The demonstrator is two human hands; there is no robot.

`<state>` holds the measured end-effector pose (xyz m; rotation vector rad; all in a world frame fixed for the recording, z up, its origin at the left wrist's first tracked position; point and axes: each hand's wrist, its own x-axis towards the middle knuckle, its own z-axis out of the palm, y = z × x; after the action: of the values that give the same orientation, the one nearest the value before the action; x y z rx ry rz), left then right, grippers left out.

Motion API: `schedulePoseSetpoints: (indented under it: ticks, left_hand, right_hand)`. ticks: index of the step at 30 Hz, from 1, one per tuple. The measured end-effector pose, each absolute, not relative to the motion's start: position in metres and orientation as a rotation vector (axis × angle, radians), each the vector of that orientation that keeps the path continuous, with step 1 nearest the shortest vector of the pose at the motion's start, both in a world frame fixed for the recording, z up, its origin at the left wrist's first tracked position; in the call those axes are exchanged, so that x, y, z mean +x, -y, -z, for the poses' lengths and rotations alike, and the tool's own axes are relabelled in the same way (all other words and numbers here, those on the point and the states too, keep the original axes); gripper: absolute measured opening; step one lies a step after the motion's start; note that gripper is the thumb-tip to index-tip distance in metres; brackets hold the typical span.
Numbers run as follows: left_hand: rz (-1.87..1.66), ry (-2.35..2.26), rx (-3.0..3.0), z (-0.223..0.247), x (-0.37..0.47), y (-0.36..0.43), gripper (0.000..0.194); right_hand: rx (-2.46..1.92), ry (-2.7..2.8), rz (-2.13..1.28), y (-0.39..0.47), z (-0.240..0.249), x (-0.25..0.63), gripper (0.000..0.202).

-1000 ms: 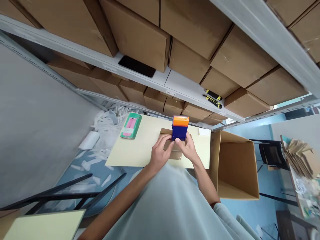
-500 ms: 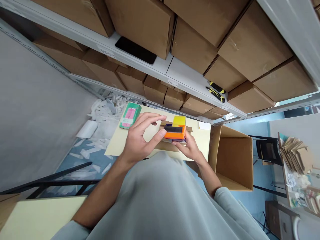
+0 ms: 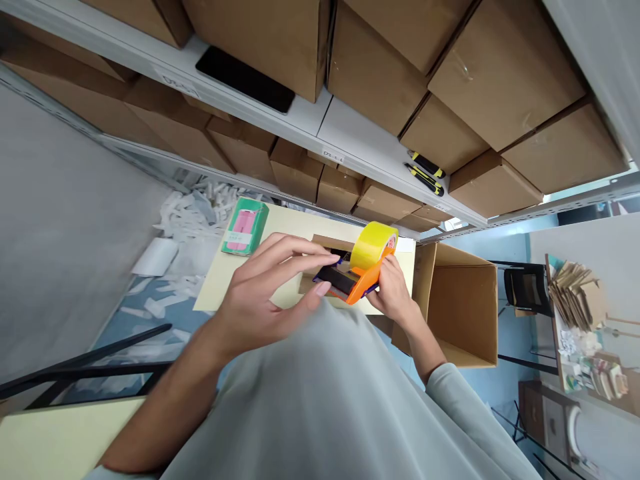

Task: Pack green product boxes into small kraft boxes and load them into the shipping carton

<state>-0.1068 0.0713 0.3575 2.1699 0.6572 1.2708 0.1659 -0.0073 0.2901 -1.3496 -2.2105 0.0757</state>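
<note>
Right hand (image 3: 395,293) was clenched around the handle end of the tape dispenser (image 3: 357,280), so the dispenser sat just left of that grip, orange body tilted, with the yellow tape roll (image 3: 373,243) on top toward the shelf side. Left hand (image 3: 265,293) was released, fingers spread and curved, fingertips (image 3: 323,288) touching or just beside the dark front end of the dispenser; could not tell if they really pressed on it. The dispenser was held above a small cardboard box (image 3: 325,241) that lay on the pale yellow bench (image 3: 220,287), mostly hidden behind the hands.

A green packet with a pink card (image 3: 245,227) lay on the bench's far left corner, well apart from both hands. An open cardboard carton (image 3: 463,307) stood just right of the bench, beside the right wrist. On the metal shelf (image 3: 345,130) behind were a black phone (image 3: 245,79) and two yellow-black box cutters (image 3: 425,172), with brown boxes stacked above and below. White paper scraps (image 3: 195,203) littered the floor left of the bench.
</note>
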Motion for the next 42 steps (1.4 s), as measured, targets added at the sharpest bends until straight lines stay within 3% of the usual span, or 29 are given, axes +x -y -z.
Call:
schedulePoseSetpoints:
  ticks: [12,24,42]
  left_hand:
    - [-1.208,-0.528,2.354,-0.368,-0.111,-0.071,0.036]
    - [-1.101,-0.583,2.344,-0.362,-0.115,-0.075,0.015]
    - [-1.015,-0.617,2.136,-0.332,-0.128,-0.066,0.02]
  right_hand:
    - [-1.45,2.32,-0.048,0.018,-0.301,0.179,0.014]
    - [-1.413,2.346,-0.108,0.021,-0.304,0.17,0.017]
    - [-1.397,2.434,-0.257,0.023,-0.302,0.167,0.016]
